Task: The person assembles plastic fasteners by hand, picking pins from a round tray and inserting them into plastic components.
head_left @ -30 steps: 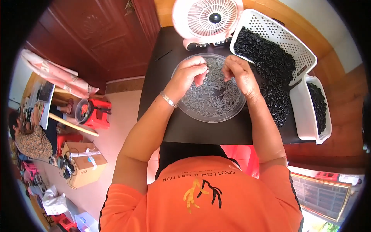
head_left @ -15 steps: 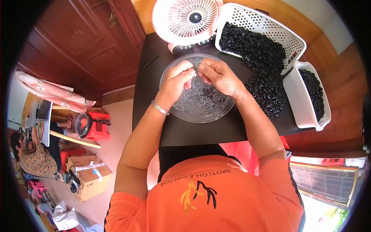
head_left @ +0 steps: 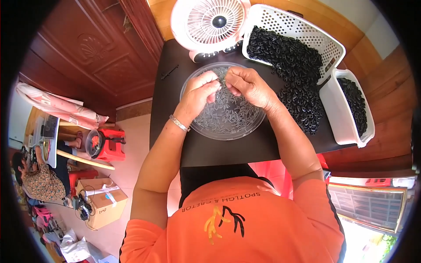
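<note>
Both my hands are raised close together over a round clear plastic tray [head_left: 206, 132] scattered with many small grey pins [head_left: 232, 116]. My left hand [head_left: 201, 92] is closed, thumb against bent fingers, on a small dark piece that I cannot make out. A narrow gap to its right is my right hand [head_left: 247, 85], its thumb and forefinger pinched together; whatever they hold is hidden. A heap of small black oval plastic pieces [head_left: 302, 103] lies on the dark table [head_left: 210, 154] to the right of my right hand.
A white perforated basket [head_left: 324, 41], tipped toward the table, spills black pieces. A white bin [head_left: 335, 111] with more stands at right. A pink-white fan [head_left: 219, 22] stands behind the tray. At far left a person [head_left: 44, 182] sits near a red stool [head_left: 112, 144] and cardboard box [head_left: 107, 206].
My hands have drawn slightly apart, opening a small gap between the fingertips. The rest of the scene has shifted only a little with the view.
</note>
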A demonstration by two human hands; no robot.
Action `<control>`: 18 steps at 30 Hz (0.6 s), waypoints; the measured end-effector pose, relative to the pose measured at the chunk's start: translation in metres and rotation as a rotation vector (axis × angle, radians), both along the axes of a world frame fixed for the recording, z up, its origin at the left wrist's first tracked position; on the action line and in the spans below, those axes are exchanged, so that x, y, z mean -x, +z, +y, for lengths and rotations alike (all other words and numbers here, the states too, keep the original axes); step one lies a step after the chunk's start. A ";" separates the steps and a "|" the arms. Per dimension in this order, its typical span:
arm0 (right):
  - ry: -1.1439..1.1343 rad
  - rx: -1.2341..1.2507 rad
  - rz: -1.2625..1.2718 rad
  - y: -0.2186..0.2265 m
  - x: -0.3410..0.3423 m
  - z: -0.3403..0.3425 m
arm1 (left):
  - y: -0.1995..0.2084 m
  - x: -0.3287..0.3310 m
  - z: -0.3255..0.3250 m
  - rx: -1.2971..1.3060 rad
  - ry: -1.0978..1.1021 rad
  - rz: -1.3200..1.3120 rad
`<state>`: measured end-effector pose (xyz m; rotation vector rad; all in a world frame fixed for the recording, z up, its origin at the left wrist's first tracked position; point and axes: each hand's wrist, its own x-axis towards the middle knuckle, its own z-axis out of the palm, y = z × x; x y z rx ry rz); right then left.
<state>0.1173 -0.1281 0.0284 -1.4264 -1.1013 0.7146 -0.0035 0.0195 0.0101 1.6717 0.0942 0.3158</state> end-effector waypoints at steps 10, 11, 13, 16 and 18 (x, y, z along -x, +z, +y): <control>0.009 0.020 0.007 -0.003 0.000 0.002 | 0.000 0.000 -0.003 -0.008 -0.028 0.005; 0.008 -0.004 0.000 -0.003 0.000 0.002 | -0.001 0.001 -0.004 -0.010 -0.030 0.005; 0.009 0.013 0.009 0.002 -0.001 -0.001 | 0.000 0.000 -0.002 -0.004 -0.014 0.027; 0.015 0.053 0.030 0.003 -0.002 -0.003 | 0.001 0.002 -0.010 0.066 0.004 0.026; 0.015 0.070 0.013 0.004 0.001 -0.003 | 0.000 0.000 -0.008 0.044 -0.012 0.012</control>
